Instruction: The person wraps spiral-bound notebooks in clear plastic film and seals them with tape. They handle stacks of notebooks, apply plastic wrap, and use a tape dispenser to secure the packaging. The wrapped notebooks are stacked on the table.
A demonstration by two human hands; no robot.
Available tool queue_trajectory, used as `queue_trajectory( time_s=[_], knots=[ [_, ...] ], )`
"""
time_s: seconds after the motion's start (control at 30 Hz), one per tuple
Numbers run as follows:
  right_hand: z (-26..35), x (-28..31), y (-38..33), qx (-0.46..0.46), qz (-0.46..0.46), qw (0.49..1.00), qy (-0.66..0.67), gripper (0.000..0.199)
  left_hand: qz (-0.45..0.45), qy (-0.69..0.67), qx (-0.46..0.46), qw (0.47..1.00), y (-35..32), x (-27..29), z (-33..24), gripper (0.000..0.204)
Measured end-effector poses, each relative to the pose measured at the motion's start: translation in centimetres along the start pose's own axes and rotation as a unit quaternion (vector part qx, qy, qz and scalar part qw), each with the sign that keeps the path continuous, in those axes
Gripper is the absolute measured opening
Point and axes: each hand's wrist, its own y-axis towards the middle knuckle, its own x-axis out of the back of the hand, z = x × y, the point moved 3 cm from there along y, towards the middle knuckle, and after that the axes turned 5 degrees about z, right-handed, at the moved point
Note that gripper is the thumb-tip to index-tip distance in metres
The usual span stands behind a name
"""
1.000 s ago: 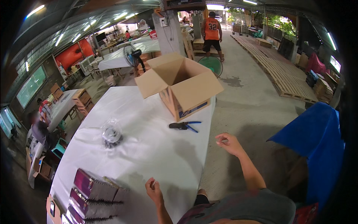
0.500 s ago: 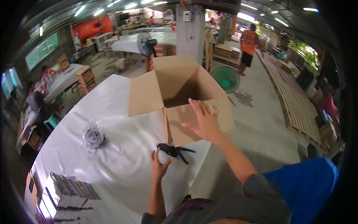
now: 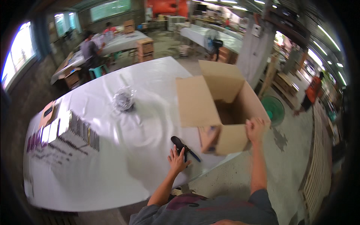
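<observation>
- Left hand [image 3: 177, 160] is laid open, fingers spread, on the white table [image 3: 112, 157], touching the black tool with blue handles [image 3: 184, 147] just ahead of it.
- Right hand [image 3: 255, 129] is closed on the near corner of the open cardboard box [image 3: 219, 108].
- Clear bag [image 3: 124, 99] is seen well beyond the left hand.

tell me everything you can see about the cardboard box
The cardboard box is plain brown corrugated card, standing upright with its top open and its flaps spread outward, one broad flap leaning toward the table's middle. Its inside looks dark and what it holds cannot be made out. It sits at the near right edge of the white table, one corner by the edge. The right hand grips its near right flap. A dark tool lies beside it, under the left hand.
</observation>
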Motion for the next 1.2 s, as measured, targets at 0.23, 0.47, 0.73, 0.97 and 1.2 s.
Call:
queue_trajectory(
  time_s=[0.23,0.47,0.73,0.97,1.2],
  knots=[
    [-2.7,2.3,-1.5,0.021,0.029,0.999,0.037,0.024,-0.135,-0.043,0.086,0.986,-7.1,0.0,2.9,0.075],
    [4.4,9.3,-4.3,-0.011,-0.166,0.976,0.143,0.015,-0.29,-0.085,0.217,0.928,-19.4,4.0,8.7,0.072],
    [24.0,3.8,-8.4,0.058,-0.013,0.784,0.617,0.012,-0.413,-0.196,0.335,0.824,-29.7,11.9,19.0,0.069],
    [43.2,-10.2,-9.0,-0.286,0.327,0.489,0.756,0.011,-0.528,-0.322,0.262,0.741,-32.7,24.7,34.2,0.068],
    [54.5,-19.0,-7.8,-0.4,0.374,0.414,0.727,0.018,-0.514,-0.477,0.118,0.703,-29.2,35.5,46.9,0.066]
  ],
)
